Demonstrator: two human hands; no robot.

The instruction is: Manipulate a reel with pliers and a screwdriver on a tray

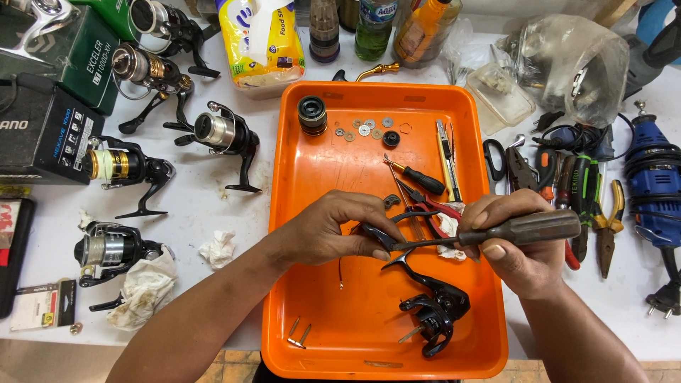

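Observation:
My left hand [333,230] pinches a small dark reel part [376,234] above the orange tray [312,312]. In my right hand [514,248] is a screwdriver [525,228] with a dark brown handle, its tip pressed to that part. A black fishing reel body [434,308] lies in the tray just below my hands. A black spool [312,115], several small washers [365,129], a small screwdriver [418,177], a utility knife [447,159] and red-handled pliers [433,209] lie in the tray's far half. Two small screws [299,333] rest at its near left.
Several fishing reels [223,135] and boxes [46,131] sit on the white table to the left, with crumpled tissues [145,291]. Pliers [606,223], scissors [494,157], a blue rotary tool [652,177] and plastic bags [567,60] crowd the right. Bottles [374,28] stand at the back.

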